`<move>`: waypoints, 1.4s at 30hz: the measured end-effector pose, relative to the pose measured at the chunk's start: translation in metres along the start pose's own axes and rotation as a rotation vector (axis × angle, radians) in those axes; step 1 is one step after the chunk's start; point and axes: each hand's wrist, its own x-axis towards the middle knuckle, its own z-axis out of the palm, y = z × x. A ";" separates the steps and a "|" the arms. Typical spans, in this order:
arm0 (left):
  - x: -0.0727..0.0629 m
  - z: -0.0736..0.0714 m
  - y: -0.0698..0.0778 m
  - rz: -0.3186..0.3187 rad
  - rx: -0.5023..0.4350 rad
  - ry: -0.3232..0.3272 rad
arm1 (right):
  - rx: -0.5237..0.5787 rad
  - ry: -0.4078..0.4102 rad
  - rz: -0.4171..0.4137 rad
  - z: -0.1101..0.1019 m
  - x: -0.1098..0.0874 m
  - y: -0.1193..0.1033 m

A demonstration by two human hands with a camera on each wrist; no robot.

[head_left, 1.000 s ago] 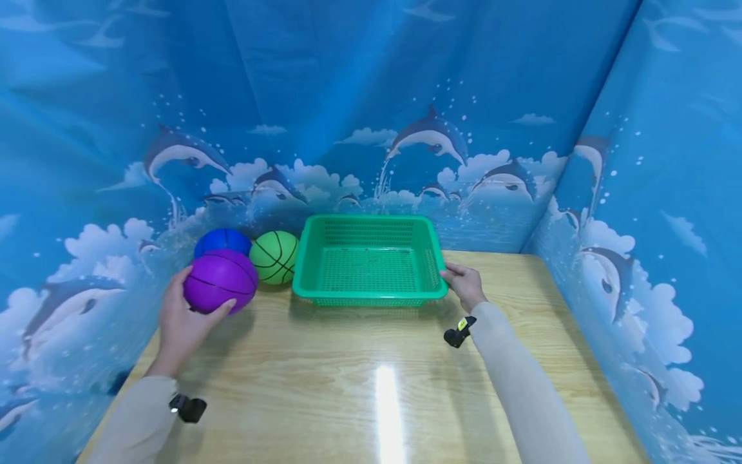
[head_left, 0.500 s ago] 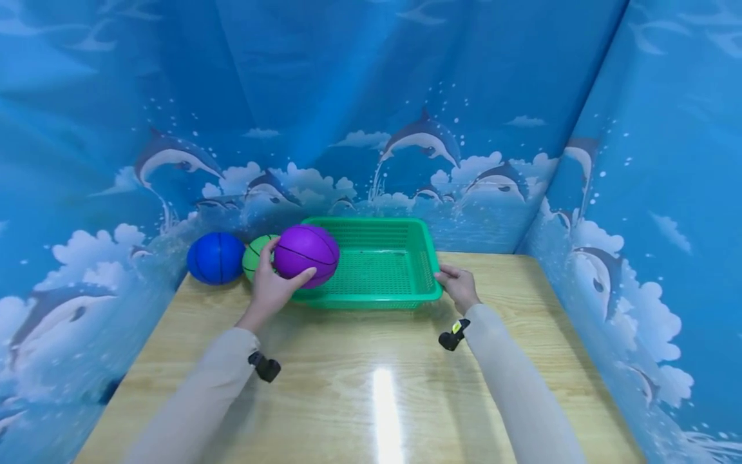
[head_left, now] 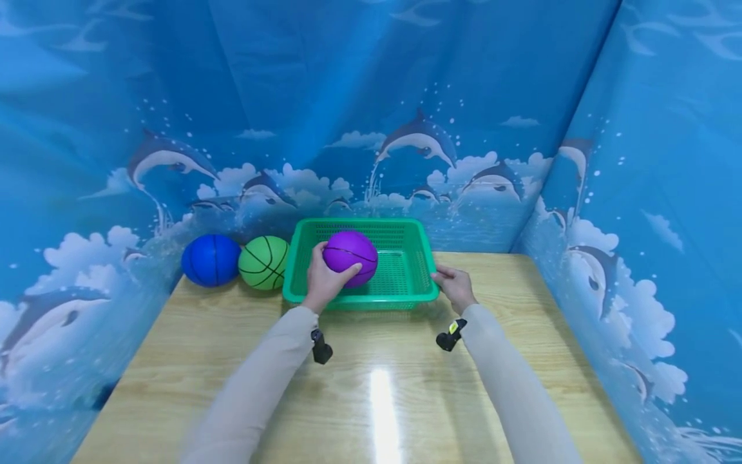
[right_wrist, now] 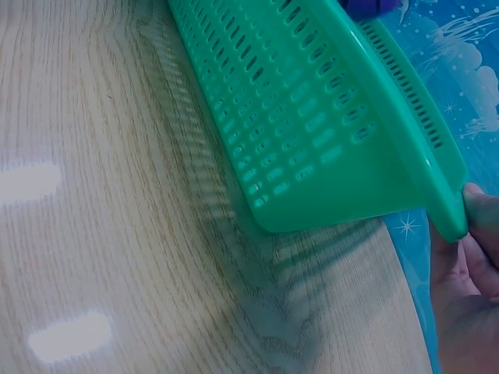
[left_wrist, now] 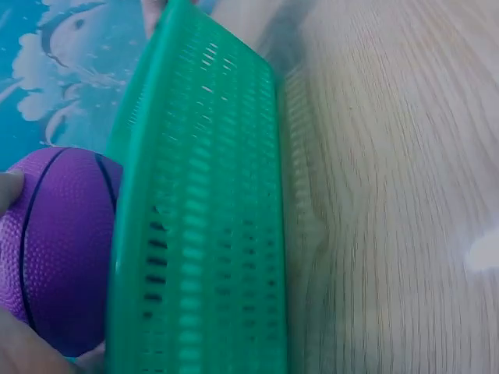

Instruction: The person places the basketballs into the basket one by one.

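My left hand (head_left: 326, 278) grips a purple ball (head_left: 351, 256) with black seam lines, holding it over the left half of a green plastic basket (head_left: 400, 299). In the left wrist view the ball (left_wrist: 66, 241) shows behind the basket's slotted side wall (left_wrist: 203, 210), with a thumb and a fingertip on it. My right hand (head_left: 455, 287) pinches the basket's right rim, thumb on top, as the right wrist view shows at the rim corner (right_wrist: 448, 218). The underside of the ball is hidden by the basket wall.
Left of the basket, a green ball (head_left: 263, 263) with black lines and a blue ball (head_left: 211, 260) sit side by side on the wooden table (head_left: 371, 399). A blue dolphin-print curtain (head_left: 348, 96) rises behind and on both sides.
My left hand has carried the purple ball rightward from in front of the blue ball to over the basket. My right hand keeps hold of the basket's rim.
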 end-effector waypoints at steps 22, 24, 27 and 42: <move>0.001 0.027 -0.003 -0.069 0.164 -0.129 | 0.018 -0.013 -0.010 -0.001 -0.002 0.002; 0.001 0.026 -0.003 -0.072 0.151 -0.152 | 0.022 -0.013 -0.006 -0.001 -0.002 0.002; 0.000 0.025 -0.002 -0.038 0.172 -0.227 | 0.024 -0.019 -0.007 0.000 -0.003 0.002; -0.001 0.028 -0.004 0.022 0.183 -0.346 | 0.020 0.005 -0.013 0.002 -0.002 0.004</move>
